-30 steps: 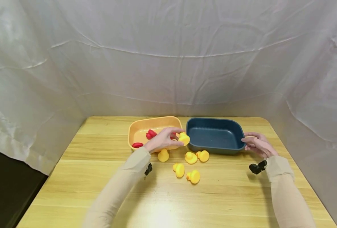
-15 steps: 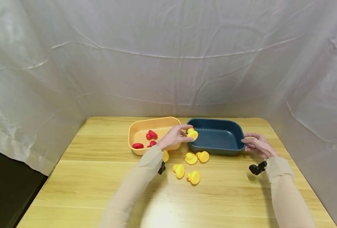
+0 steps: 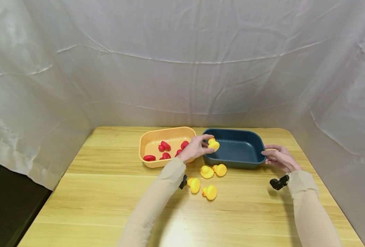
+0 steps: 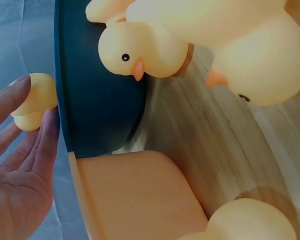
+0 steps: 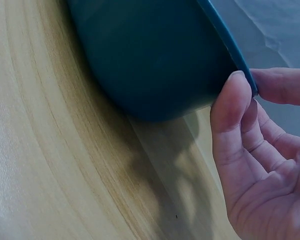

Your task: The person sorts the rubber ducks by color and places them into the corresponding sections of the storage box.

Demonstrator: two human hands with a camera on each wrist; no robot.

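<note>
In the head view, my left hand (image 3: 195, 149) pinches a yellow rubber duck (image 3: 214, 146) over the left end of the dark blue tub (image 3: 241, 151). The left wrist view shows this held duck (image 4: 36, 95) between thumb and fingers, beyond the tub's rim. At the tub's right end, my right hand (image 3: 279, 158) holds the rim; the right wrist view has the thumb (image 5: 234, 105) on one side and the index finger on the other. Several yellow ducks lie in front, including one duck (image 3: 207, 172) close to the tub and another duck (image 3: 209, 192) nearer me.
Left of the blue tub stands an orange tub (image 3: 148, 147) with several small red toys (image 3: 165, 145) inside. One more yellow duck (image 4: 255, 220) lies by the orange tub, hidden behind my left forearm in the head view. A pale curtain (image 3: 182, 85) hangs behind the wooden table (image 3: 108, 192).
My left hand has carried the yellow duck rightward, from over the orange tub's right end to over the blue tub. The right hand has stayed at the blue rim.
</note>
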